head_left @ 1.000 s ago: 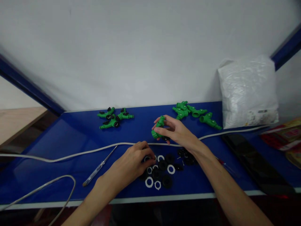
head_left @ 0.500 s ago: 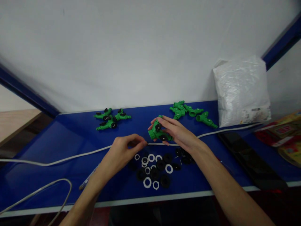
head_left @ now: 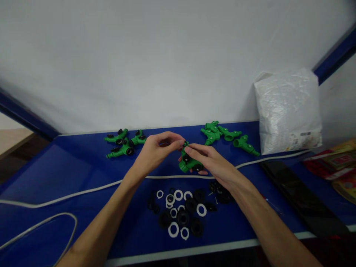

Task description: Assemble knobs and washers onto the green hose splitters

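Note:
My right hand is closed around a green Y-shaped hose connector with black valve knobs, holding it above the table. One narrow outlet of the connector points up and away. At that outlet, the thumb and forefinger of my left hand are pinched together on a small black part, too small to make out fully; it looks like a ring. Below the hands lie several white rings and black threaded rings. Small black pieces and thin screws are partly hidden by my right forearm.
Green connectors with black knobs lie at the back left. More green connectors without knobs are at the back right, by a white plastic parcel. A white cable crosses the blue table; a dark flat object lies right.
My left hand has moved up and right, bringing the small black part to the connector's upper outlet. My right hand still holds the connector, now slightly lower. The view has shifted a little.

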The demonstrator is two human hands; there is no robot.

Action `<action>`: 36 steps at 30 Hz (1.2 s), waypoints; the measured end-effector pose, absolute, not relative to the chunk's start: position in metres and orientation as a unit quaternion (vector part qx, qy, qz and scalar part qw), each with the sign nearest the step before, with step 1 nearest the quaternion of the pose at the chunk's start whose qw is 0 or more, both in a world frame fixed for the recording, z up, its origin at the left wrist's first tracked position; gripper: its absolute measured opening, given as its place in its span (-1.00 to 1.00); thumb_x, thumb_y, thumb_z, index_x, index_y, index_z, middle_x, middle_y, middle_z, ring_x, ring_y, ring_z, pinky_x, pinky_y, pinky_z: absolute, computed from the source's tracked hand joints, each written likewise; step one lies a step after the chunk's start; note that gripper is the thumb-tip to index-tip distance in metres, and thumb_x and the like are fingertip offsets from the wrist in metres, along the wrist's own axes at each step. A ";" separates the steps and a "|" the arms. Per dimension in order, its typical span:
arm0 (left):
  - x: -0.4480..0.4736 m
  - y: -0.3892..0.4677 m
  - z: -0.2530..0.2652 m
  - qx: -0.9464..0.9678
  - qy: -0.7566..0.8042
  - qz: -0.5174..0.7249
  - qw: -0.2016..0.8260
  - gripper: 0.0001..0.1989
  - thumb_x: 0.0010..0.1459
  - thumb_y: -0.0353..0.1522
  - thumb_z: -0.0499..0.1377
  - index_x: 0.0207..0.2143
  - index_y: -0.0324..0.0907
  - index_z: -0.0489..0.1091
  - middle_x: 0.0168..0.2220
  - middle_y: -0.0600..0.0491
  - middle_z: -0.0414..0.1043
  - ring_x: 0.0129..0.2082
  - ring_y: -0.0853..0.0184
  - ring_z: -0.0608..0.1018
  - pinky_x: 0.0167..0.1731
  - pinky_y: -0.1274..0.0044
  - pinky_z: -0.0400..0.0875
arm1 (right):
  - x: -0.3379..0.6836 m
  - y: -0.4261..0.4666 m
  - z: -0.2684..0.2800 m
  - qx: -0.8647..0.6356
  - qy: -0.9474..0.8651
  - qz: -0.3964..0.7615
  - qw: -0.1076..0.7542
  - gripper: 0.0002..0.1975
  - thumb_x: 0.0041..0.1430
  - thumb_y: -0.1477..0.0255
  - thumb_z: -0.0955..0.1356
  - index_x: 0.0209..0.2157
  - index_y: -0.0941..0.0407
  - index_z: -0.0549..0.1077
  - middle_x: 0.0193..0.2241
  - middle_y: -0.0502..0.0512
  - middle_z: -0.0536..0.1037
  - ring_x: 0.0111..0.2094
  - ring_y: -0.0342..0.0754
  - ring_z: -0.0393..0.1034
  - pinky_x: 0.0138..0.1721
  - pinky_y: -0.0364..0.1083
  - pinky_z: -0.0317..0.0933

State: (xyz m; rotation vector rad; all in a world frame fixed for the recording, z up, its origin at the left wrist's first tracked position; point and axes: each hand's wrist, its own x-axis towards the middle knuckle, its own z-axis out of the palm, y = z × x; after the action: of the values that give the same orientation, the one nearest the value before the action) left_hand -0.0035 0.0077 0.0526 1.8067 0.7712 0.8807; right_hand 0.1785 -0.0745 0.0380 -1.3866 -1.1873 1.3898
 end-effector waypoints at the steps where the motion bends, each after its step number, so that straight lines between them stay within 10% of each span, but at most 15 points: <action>1: -0.004 0.008 0.050 0.735 0.316 0.365 0.477 -0.73 0.17 -0.17 0.34 -0.25 -0.20 0.61 -0.27 0.01 0.64 -0.27 0.36 0.60 -0.18 0.53 0.51 | 0.179 -0.075 0.038 -0.555 -0.472 0.550 0.407 -0.53 0.21 -0.04 0.41 0.04 -0.08 0.57 -0.07 0.11 0.65 -0.26 -0.06 0.47 -0.44 -0.16 0.18; 14: -0.006 0.003 0.041 0.697 0.326 0.312 0.557 -0.66 0.26 -0.15 0.26 -0.17 -0.23 0.65 -0.55 0.09 0.49 -0.54 0.45 0.47 -0.50 0.61 0.37 | 0.173 -0.073 0.036 -0.521 -0.491 0.564 0.411 -0.56 0.31 -0.03 0.35 -0.08 0.00 0.62 -0.20 0.06 0.64 -0.26 -0.09 0.49 -0.36 -0.17 0.31; 21: -0.006 0.001 0.040 0.672 0.331 0.321 0.580 -0.67 0.23 -0.17 0.28 -0.15 -0.23 0.65 -0.49 0.06 0.54 -0.52 0.43 0.51 -0.47 0.59 0.40 | 0.174 -0.075 0.039 -0.514 -0.506 0.574 0.388 -0.54 0.30 -0.03 0.34 -0.06 0.03 0.60 -0.15 0.13 0.65 -0.63 -0.20 0.40 -0.74 -0.21 -0.15; 36: -0.005 -0.005 0.044 0.643 0.309 0.323 0.622 -0.69 0.20 -0.15 0.29 -0.23 -0.23 0.59 -0.46 0.06 0.54 -0.57 0.48 0.48 -0.57 0.62 0.33 | 0.174 -0.076 0.037 -0.503 -0.508 0.557 0.423 -0.52 0.32 -0.03 0.32 -0.20 0.09 0.64 -0.43 0.08 0.59 -0.65 -0.21 0.25 -0.73 -0.21 -0.01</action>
State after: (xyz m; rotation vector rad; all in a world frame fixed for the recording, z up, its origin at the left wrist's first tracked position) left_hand -0.0049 -0.0047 0.0441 1.4783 0.7090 0.7415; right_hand 0.1737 -0.0761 0.0367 -1.2581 -1.2707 1.3946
